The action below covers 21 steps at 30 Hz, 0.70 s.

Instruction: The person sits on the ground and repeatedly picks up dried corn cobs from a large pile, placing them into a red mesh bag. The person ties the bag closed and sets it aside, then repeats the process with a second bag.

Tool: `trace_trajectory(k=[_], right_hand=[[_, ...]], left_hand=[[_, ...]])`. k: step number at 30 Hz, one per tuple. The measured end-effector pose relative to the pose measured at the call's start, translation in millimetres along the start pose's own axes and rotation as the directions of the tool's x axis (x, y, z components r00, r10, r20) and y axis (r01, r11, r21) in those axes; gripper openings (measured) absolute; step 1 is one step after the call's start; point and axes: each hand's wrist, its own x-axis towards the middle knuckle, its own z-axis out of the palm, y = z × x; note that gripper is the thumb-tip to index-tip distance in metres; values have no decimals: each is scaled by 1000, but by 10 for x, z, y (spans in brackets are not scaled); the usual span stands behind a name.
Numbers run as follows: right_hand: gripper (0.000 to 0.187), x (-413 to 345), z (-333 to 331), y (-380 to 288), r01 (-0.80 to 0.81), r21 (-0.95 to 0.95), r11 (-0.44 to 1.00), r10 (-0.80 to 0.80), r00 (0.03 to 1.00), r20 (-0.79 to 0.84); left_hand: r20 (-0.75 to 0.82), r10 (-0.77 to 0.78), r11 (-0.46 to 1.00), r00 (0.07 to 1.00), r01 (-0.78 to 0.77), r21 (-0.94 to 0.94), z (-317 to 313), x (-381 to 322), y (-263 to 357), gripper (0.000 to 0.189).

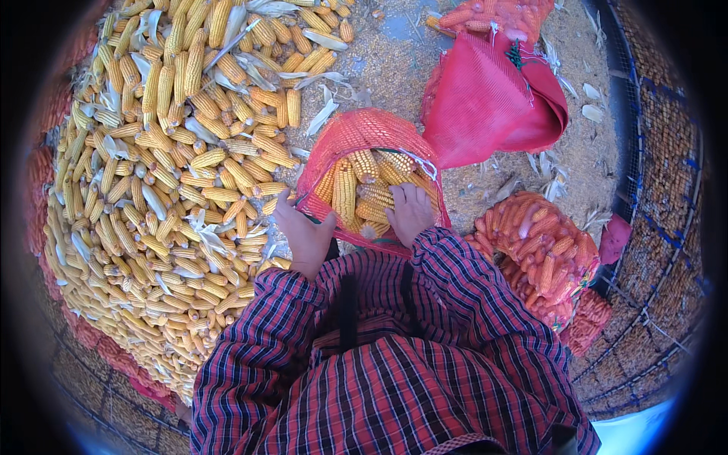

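Note:
A red mesh sack [369, 128] stands upright before me with its mouth open, filled with husked ears of corn [344, 193]. At the left edge of the sack's mouth is my left hand [304, 233], its fingers spread and nothing in its palm. My right hand [410, 215] lies over the corn at the right side of the mouth, fingers bent down on the ears; whether it grips one is hidden. A white drawstring [421, 164] runs along the far right rim of the sack.
A large heap of corn ears [165, 216] fills the left side. Filled red mesh sacks [534, 250] lie at the right, another [483, 14] at the top. A red woven sack [489, 102] lies beyond. Loose kernels and husks cover the ground. Wire-mesh cribs curve along the right.

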Motion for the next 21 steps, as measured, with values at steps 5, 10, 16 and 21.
trace_trajectory(k=[5,10,16,21], right_hand=[[61,-96,410,-29,66,-38,997,-62,993,99],[67,-53,540,86,24,-138,990,-25,1000,-9],[60,-112,541,26,72,-73,995,-66,995,79],[58,-158,5,269,147,120,982,-131,983,-131]], left_hand=[[510,-512,462,691,722,-514,241,-300,-70,58],[540,-459,560,706,701,-441,221,-395,-176,42],[539,-424,672,728,652,-352,104,-408,-238,47],[524,-361,531,771,632,-564,10,-502,-295,46]])
